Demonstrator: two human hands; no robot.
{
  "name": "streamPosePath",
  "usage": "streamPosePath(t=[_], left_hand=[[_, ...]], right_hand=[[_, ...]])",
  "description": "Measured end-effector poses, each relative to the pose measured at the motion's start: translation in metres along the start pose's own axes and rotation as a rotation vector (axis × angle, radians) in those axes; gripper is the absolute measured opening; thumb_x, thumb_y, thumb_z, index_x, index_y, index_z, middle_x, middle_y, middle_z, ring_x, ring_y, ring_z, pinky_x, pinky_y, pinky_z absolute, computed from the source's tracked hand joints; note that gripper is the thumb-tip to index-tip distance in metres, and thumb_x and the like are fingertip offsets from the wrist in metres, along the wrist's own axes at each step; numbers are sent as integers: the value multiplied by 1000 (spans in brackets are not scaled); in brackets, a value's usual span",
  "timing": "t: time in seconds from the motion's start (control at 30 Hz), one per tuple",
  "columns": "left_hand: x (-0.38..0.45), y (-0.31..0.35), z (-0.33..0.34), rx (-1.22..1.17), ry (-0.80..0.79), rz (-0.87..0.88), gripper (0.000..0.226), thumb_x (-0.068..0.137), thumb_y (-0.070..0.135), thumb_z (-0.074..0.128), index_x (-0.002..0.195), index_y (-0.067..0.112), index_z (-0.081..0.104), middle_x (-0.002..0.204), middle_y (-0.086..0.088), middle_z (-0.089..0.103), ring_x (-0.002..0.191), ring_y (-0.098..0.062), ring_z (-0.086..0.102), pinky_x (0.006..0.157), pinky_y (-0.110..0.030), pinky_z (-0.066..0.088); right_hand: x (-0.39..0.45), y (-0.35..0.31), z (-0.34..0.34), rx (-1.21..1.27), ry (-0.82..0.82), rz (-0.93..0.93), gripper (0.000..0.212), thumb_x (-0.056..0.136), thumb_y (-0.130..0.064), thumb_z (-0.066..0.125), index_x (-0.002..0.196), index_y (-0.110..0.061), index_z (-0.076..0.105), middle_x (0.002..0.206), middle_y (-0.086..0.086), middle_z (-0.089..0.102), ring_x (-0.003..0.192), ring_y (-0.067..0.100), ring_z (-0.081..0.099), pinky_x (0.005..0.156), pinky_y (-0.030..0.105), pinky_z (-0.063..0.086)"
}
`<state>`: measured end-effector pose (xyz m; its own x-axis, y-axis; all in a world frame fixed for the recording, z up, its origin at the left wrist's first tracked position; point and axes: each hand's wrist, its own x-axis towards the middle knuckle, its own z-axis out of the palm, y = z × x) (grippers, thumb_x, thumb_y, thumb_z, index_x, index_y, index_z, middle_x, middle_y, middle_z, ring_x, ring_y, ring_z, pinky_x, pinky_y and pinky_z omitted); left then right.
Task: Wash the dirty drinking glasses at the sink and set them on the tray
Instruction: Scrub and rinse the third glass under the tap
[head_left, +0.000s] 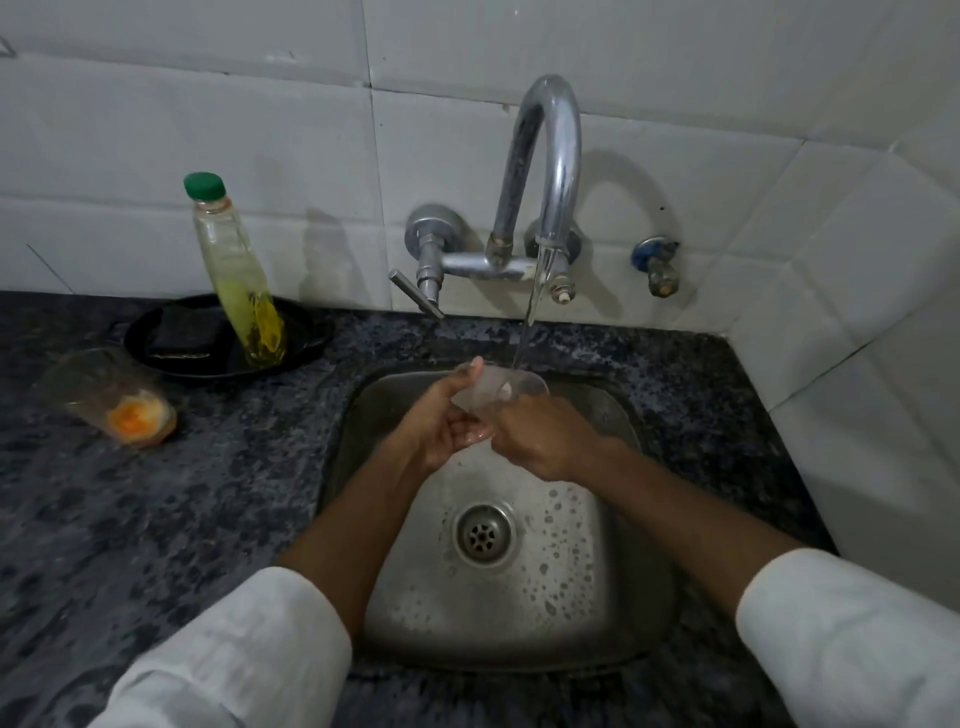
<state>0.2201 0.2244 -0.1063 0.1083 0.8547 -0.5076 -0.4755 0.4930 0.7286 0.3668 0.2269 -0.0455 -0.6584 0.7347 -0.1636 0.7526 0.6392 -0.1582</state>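
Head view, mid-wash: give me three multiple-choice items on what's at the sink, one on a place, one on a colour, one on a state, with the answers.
1. Where does the dirty glass with orange residue stand?
A. On the counter left of the sink
B. In the sink basin
C. On the black dish

2. What colour is the soap bottle's cap?
A. Red
B. Green
C. White

3. What is the state of the faucet?
A. Off
B. Dripping only
C. Running onto the held glass

Answers:
1 A: the dirty glass sits on the granite counter, apart from the sink and near the black dish.
2 B: the soap bottle has a green cap.
3 C: a stream falls from the faucet into the clear glass, held by the left hand and right hand.
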Motion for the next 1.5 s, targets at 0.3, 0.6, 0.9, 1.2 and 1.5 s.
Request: streamPosePath(t=[0.3, 0.6, 0.9, 1.2, 1.5], left_hand=[[-6, -3, 8, -315, -16, -24, 45, 84, 34, 72, 113, 0, 65, 92, -18, 74, 76, -24, 73, 66, -34, 62], [-11, -8, 42, -33, 390, 242, 39, 71, 8, 84, 104, 14, 66, 95, -4, 74, 83, -20, 70, 65, -27, 57], [-34, -13, 38, 647, 214, 702, 66, 59, 18, 91, 111, 20, 51, 101, 10, 68, 92, 0, 66, 78, -21, 56], [-39, 10, 2, -67, -375, -34, 49, 84, 32, 64, 123, 3, 61, 121, -19, 59, 107, -35, 59, 91, -53, 50], [-23, -2, 35, 514, 103, 388, 69, 66, 6, 85, 122, 23, 48, 111, 7, 61, 102, -11, 62, 77, -26, 55]], right_hand=[[-3, -5, -2, -185, -56, -34, 16, 93, -23, 45, 103, -17, 56, 105, 9, 65, 94, 30, 63, 70, 37, 47], [5, -22, 44, 2106, 541, 768, 14, 87, -22, 57, 91, -15, 69, 85, 5, 69, 80, 17, 65, 69, 29, 49], [22, -9, 64, 2405, 612, 929, 39, 86, -43, 51, 104, -12, 67, 85, 7, 65, 71, 18, 59, 64, 28, 46], [22, 18, -19, 1408, 515, 590, 12, 79, -9, 71, 77, 2, 68, 64, 8, 59, 51, 11, 56, 54, 22, 45], [6, 26, -42, 182, 218, 92, 22, 90, -32, 59, 82, -16, 71, 68, -13, 56, 82, 18, 50, 78, 35, 39]])
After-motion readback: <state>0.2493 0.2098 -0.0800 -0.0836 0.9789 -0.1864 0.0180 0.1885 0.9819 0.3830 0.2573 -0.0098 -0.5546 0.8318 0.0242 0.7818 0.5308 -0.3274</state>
